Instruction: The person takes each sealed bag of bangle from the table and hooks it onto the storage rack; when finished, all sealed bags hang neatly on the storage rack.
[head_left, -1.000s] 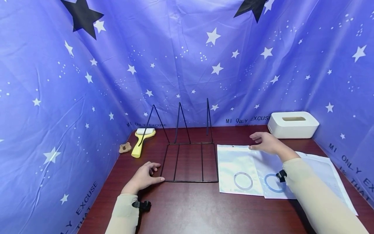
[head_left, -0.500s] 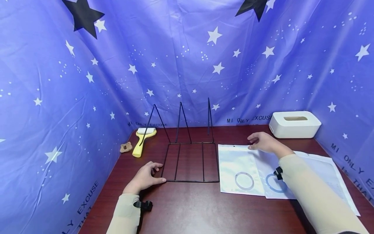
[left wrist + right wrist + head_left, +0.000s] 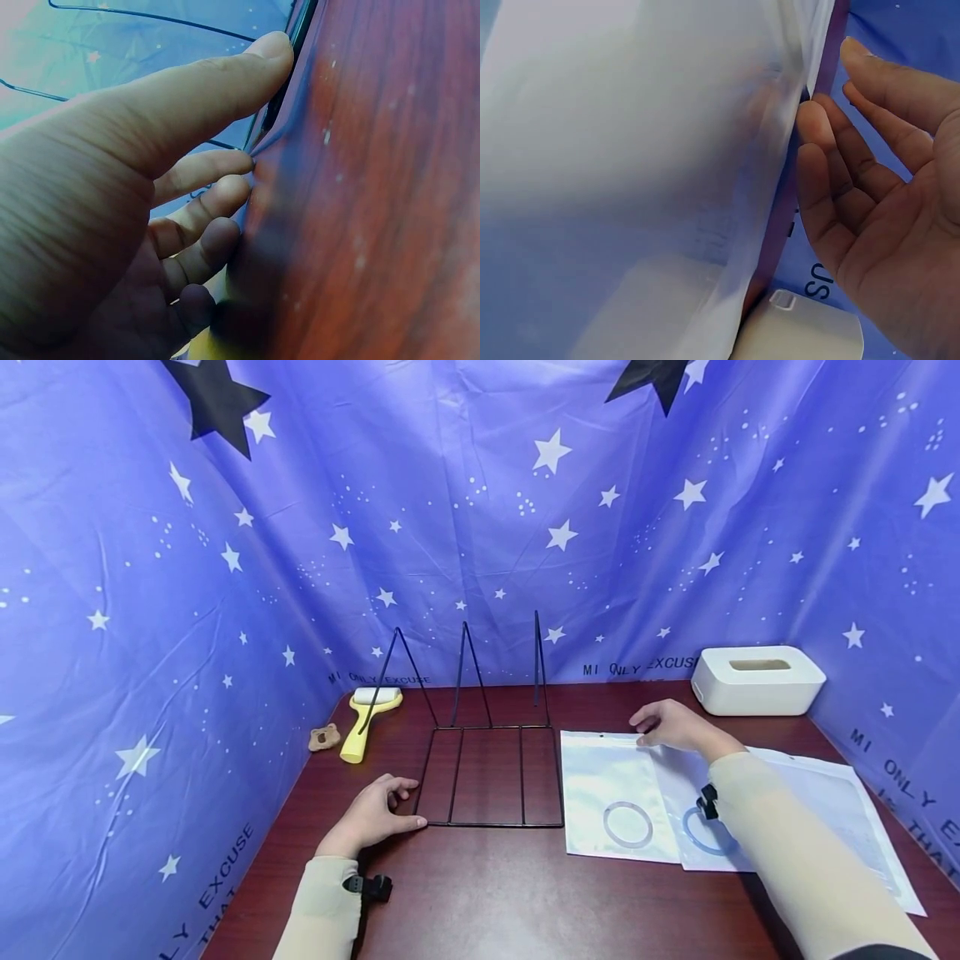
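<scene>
"What's the left hand (image 3: 369, 817) doing?"
"Its fingers are bending loosely, its thumb touching the near-left corner of the black metal wire rack (image 3: 522, 777) standing on the reddish-brown wooden tabletop (image 3: 495, 893)."
"And the right hand (image 3: 678, 727)?"
"It's loosely curving at the far edge of the flat white plastic bags (image 3: 600, 772) beside the rack; whether it's touching, I can't tell."

The head view is bright with glare on the table (image 3: 502, 906), while both wrist views look dimmer, softer.
</scene>
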`<move>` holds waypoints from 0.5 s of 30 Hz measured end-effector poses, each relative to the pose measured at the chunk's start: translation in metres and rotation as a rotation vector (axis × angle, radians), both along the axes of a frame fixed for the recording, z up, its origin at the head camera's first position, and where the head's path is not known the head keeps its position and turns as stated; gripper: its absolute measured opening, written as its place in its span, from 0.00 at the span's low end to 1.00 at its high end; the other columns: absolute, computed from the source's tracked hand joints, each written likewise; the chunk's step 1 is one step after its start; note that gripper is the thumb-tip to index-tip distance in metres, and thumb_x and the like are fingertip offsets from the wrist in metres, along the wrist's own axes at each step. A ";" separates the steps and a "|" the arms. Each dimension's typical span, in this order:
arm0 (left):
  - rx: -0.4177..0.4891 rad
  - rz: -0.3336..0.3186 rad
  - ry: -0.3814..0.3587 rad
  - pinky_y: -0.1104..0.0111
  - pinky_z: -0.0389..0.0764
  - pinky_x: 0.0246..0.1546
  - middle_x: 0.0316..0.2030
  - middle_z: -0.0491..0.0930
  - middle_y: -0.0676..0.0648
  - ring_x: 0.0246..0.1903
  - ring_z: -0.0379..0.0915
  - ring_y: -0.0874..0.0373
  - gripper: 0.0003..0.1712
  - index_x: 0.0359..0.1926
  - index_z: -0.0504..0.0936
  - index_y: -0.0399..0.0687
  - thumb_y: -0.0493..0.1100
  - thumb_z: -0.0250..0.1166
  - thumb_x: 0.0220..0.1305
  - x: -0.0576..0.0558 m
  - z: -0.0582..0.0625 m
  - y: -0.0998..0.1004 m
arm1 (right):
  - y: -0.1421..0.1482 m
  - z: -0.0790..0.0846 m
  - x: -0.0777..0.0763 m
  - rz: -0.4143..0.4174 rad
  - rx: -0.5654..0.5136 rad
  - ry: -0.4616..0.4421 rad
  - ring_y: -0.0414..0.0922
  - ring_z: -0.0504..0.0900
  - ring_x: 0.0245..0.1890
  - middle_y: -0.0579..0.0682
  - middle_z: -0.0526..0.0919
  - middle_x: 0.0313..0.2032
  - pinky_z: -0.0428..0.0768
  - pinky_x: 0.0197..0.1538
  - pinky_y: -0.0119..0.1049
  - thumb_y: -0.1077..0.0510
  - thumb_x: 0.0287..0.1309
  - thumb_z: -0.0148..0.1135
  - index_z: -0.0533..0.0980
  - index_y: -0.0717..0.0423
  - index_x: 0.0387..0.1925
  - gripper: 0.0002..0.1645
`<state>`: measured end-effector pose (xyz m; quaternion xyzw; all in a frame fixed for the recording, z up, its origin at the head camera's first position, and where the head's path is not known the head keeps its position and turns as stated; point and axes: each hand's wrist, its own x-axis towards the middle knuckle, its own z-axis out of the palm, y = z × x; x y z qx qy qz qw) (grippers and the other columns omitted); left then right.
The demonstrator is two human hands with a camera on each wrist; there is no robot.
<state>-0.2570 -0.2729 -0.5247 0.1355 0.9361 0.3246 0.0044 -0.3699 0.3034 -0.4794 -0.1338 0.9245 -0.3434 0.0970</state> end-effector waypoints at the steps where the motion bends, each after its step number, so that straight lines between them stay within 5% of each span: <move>1: 0.001 -0.001 0.000 0.61 0.74 0.42 0.40 0.76 0.56 0.38 0.71 0.58 0.37 0.59 0.85 0.53 0.57 0.86 0.47 0.000 0.000 0.000 | -0.001 0.000 0.000 0.001 -0.002 -0.001 0.54 0.84 0.48 0.60 0.87 0.47 0.81 0.44 0.38 0.64 0.54 0.79 0.82 0.67 0.55 0.26; 15: -0.010 0.005 -0.001 0.60 0.74 0.42 0.40 0.76 0.56 0.38 0.70 0.58 0.37 0.59 0.85 0.54 0.56 0.86 0.48 0.001 0.000 0.001 | -0.006 -0.013 -0.007 -0.026 0.024 -0.023 0.47 0.75 0.33 0.53 0.79 0.34 0.76 0.32 0.37 0.71 0.46 0.80 0.86 0.62 0.46 0.22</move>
